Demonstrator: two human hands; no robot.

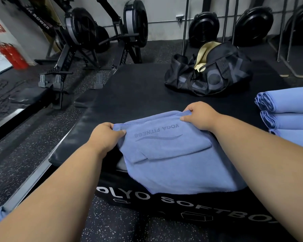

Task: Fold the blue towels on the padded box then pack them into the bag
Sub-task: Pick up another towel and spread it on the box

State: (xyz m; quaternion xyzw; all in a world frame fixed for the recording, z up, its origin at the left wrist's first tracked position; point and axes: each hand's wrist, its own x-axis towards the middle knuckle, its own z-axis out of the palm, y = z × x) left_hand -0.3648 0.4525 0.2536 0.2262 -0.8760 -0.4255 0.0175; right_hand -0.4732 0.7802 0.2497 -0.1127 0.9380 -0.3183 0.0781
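We mid-fold: left hand (104, 137) and right hand (198, 115) pinch far corners of blue towel (173, 154) on padded box (129, 95); next, align edges, bag (208, 72) beyond towel

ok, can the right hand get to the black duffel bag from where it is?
Probably yes: the right hand pinches the blue towel, and only bare padded box top lies between it and the black duffel bag.

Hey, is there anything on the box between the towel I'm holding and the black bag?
Nothing visible. The bare top of the padded box lies between the towel, pinched by the left hand and right hand, and the bag, whose mouth gapes open. The folded towels sit off to the right.
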